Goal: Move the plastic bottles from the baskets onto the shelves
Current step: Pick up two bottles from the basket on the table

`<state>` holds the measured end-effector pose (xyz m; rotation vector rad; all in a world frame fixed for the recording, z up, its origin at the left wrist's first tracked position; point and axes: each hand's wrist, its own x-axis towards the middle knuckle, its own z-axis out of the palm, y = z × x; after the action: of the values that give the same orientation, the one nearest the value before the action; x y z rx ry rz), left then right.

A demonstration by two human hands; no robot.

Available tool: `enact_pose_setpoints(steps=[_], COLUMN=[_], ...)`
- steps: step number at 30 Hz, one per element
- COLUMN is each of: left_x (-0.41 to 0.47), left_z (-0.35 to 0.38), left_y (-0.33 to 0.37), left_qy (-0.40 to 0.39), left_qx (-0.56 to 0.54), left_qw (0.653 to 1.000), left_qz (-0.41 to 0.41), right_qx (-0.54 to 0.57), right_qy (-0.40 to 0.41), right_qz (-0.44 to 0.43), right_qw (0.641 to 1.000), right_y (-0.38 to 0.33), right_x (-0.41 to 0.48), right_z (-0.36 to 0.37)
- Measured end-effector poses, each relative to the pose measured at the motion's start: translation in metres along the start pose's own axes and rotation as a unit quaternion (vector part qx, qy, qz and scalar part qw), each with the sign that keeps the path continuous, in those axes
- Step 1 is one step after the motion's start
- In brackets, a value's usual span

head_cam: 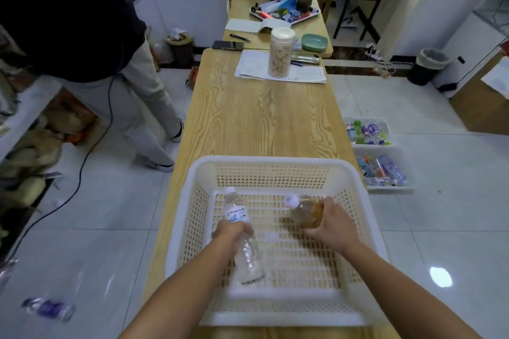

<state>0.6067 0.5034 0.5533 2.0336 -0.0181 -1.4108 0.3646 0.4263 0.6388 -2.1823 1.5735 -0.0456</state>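
A white perforated basket (275, 165) stands on the near end of the long wooden table (261, 124). Inside it, my left hand (232, 231) grips a clear water bottle (237, 209) round its middle, cap pointing away from me. My right hand (330, 221) holds an amber-tinted bottle (305, 212) with a white cap, lying near the basket's right side. The basket floor around both bottles shows nothing else.
Two white baskets (385, 188) with several bottles sit on the floor right of the table. A person in dark top stands at left by a shelf (24, 107). A bottle (49, 308) lies on the floor. A jar (279, 52) and papers sit further along the table.
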Motion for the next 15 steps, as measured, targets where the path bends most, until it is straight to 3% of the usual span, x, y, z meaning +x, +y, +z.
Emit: enact_pose_setpoints(steps=[1,3,6,9,12,15], left_x=[0.0,-0.027,-0.057,-0.07,-0.084,-0.108], left_z=[-0.008,-0.026,-0.039,-0.039,-0.033,-0.021], left_y=[-0.003,0.002,0.006,0.005,0.008,0.015], left_qy=[0.005,0.003,-0.013,-0.032,-0.069,-0.153], left_qx=[-0.01,-0.024,-0.025,-0.046,-0.041,-0.041], left_qw=[1.0,1.0,0.998,0.993,0.985,0.97], left_qz=[0.005,0.012,0.057,0.103,0.156,0.184], right_qx=[0.108,0.296,0.47,0.53,0.538,0.559], right_qy=[0.024,0.054,0.064,0.035,0.015,0.065], right_qz=[0.079,0.199,0.254,0.24,0.222,0.224], right_qw=[0.991,0.933,0.843,0.812,0.813,0.795], right_y=[-0.008,-0.012,-0.007,-0.011,-0.017,-0.021], right_x=[-0.003,-0.003,-0.005,-0.025,-0.05,-0.073], right_z=[-0.002,0.0,0.004,0.001,-0.004,-0.013])
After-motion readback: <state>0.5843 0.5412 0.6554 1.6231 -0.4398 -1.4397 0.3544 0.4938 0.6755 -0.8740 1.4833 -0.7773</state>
